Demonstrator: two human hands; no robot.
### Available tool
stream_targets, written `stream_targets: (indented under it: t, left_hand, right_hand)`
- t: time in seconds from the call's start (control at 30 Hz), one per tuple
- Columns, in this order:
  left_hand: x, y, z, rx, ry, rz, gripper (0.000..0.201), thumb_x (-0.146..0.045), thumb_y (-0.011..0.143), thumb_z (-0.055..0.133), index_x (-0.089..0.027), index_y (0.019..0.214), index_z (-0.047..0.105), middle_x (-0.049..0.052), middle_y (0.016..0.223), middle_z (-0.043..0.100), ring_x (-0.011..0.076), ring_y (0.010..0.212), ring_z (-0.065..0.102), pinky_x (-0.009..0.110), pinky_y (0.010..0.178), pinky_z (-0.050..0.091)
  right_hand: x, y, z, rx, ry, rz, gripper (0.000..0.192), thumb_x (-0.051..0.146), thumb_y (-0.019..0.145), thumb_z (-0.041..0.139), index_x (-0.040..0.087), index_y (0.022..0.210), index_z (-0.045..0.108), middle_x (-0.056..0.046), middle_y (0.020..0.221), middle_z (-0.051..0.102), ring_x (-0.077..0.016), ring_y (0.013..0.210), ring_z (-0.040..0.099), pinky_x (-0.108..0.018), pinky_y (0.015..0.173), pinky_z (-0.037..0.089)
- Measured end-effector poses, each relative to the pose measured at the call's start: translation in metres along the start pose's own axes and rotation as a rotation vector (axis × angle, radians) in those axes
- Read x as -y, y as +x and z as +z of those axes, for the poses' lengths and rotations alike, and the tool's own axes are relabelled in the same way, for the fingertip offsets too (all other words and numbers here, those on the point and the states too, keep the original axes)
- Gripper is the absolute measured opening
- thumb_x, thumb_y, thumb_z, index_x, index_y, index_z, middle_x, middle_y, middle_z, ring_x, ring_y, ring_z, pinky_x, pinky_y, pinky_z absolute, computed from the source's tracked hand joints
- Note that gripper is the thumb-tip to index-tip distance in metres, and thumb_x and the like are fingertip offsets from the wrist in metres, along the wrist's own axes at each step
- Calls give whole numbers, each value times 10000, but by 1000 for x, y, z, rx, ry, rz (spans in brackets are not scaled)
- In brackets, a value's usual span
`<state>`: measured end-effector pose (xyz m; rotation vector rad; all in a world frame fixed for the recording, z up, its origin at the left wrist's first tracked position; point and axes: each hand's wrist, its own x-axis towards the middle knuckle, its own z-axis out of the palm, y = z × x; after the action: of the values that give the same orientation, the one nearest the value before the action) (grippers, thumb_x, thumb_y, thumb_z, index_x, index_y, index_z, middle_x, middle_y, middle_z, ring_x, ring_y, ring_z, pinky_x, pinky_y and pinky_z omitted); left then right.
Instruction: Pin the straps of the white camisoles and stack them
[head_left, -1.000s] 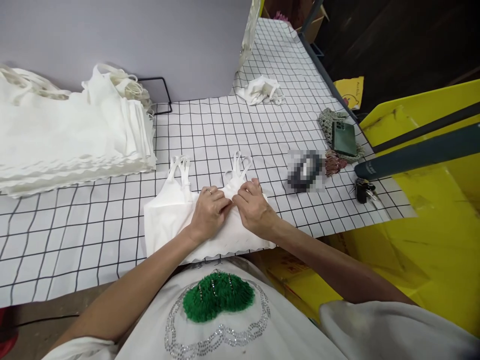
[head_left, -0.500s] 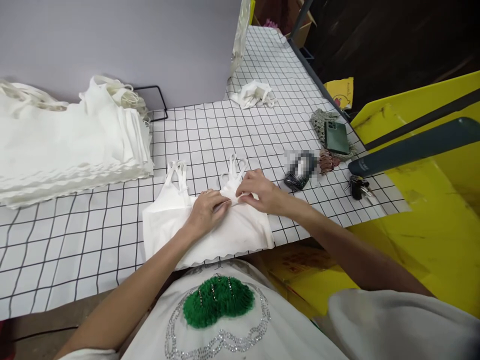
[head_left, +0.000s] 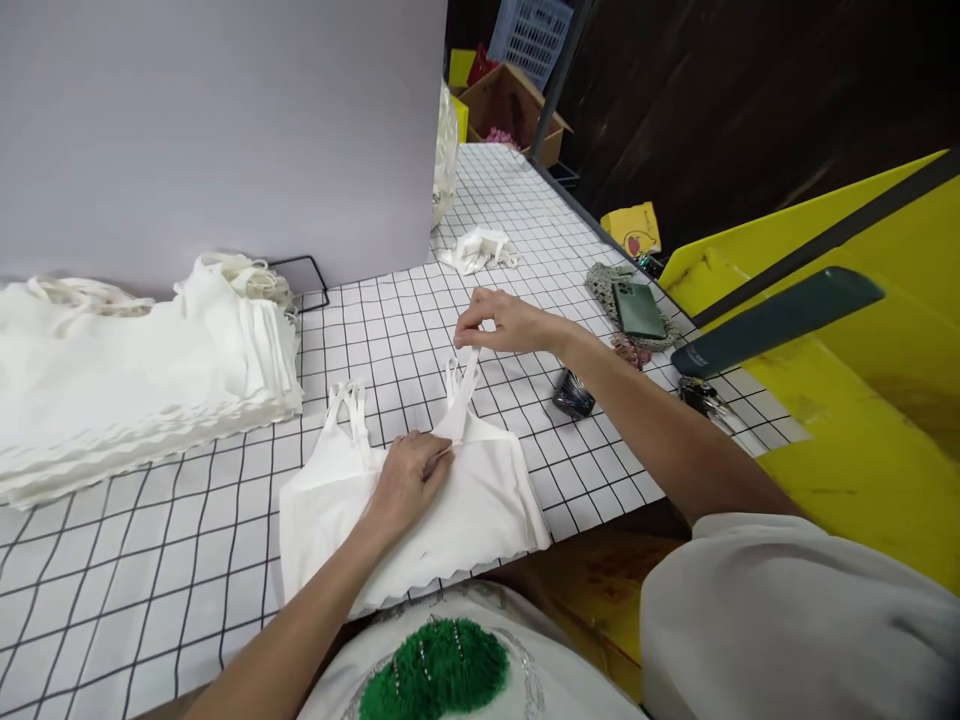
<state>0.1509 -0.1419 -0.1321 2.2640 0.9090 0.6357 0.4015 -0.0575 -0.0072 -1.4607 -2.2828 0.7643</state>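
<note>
A white strappy camisole top lies flat on the grid-patterned table right in front of me. My left hand presses down on its middle, fingertips pinching the fabric near the neckline. My right hand is raised beyond the top, pinching the ends of the right-side straps and pulling them away from me. The left-side straps lie loose on the table.
A tall stack of folded white tops sits at left against a grey board. A crumpled white piece, a green phone, keys and a small dark object lie at right, beside a yellow bin.
My right hand left the middle of the top, took the right straps and drew them outward away from me. My left hand stayed pressing the fabric. The view tilted upward.
</note>
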Motion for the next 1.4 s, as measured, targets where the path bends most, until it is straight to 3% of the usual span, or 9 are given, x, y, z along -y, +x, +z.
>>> stream_targets:
  t: [0.3, 0.43, 0.53, 0.73, 0.9, 1.07, 1.2, 1.3, 1.4]
  left_hand:
    - [6, 5, 11, -48, 79, 9, 85, -211, 914, 622, -199, 993, 652, 53, 903, 709, 249, 856, 638, 407, 780, 504]
    - [-8, 0, -9, -120, 111, 35, 447, -308, 876, 702, -211, 1290, 569, 111, 1110, 644, 294, 1047, 624, 479, 901, 540]
    - [-28, -24, -39, -88, 162, 139, 489, -261, 1003, 506, -293, 1479, 401, 119, 1389, 547, 293, 1366, 487, 552, 1113, 423]
    - [-26, -82, -43, 144, 430, 162, 703, -419, 1044, 390, -229, 1627, 47, 163, 1642, 289, 308, 1532, 242, 567, 1225, 265]
    - [-9, -90, -19, 118, 559, 132, 783, -557, 984, 478, -165, 1606, 211, 178, 1657, 227, 334, 1550, 149, 576, 1246, 178]
    - [-18, -94, -28, 93, 529, 112, 861, -689, 895, 538, -208, 1572, 311, 178, 1637, 280, 349, 1534, 215, 608, 1204, 280]
    - [3, -94, -104, -335, 436, -79, 569, -497, 1009, 471, -285, 1528, 378, 98, 1570, 446, 268, 1492, 350, 578, 1198, 329]
    - [36, -100, -208, -735, 324, -260, 435, -433, 991, 522, -248, 1384, 545, 111, 1419, 597, 270, 1361, 517, 540, 1152, 406]
    - [85, -103, -310, -969, 290, -566, 439, -395, 964, 523, -194, 1352, 559, 143, 1400, 572, 272, 1270, 574, 471, 1071, 482]
  right_hand:
    - [-28, 16, 23, 22, 3, 104, 233, 326, 893, 574, 197, 815, 752, -58, 805, 670, -236, 987, 529, -429, 945, 420]
    - [-26, -17, 48, -290, -6, 103, 273, 269, 948, 512, 188, 1065, 745, -86, 1126, 731, -231, 1079, 606, -429, 1003, 451]
    - [10, -61, 90, -434, -141, 64, 393, 221, 1014, 388, 172, 1318, 632, -109, 1345, 656, -249, 1292, 559, -511, 1142, 358]
    - [68, -140, 179, -83, -399, -19, 665, 472, 1036, 378, 136, 1593, 239, -143, 1639, 262, -302, 1541, 223, -654, 1193, 253]
    - [38, -179, 179, -160, -531, 251, 733, 510, 1040, 341, 125, 1617, 103, -185, 1650, 171, -360, 1540, 197, -731, 1134, 254]
    - [51, -167, 181, -453, -613, 84, 673, 371, 1064, 319, 179, 1624, -1, -174, 1635, 265, -359, 1525, 248, -687, 1088, 324]
    - [70, -139, 188, -572, -619, -160, 637, 374, 1048, 366, 190, 1622, 158, -146, 1605, 356, -345, 1519, 269, -609, 1141, 282]
    - [66, -126, 198, -555, -675, -267, 636, 366, 1032, 387, 212, 1618, 194, -131, 1570, 422, -348, 1461, 390, -549, 1107, 335]
    - [46, -123, 220, -552, -735, -307, 653, 391, 1010, 398, 265, 1618, 196, -109, 1482, 541, -346, 1307, 570, -510, 1016, 410]
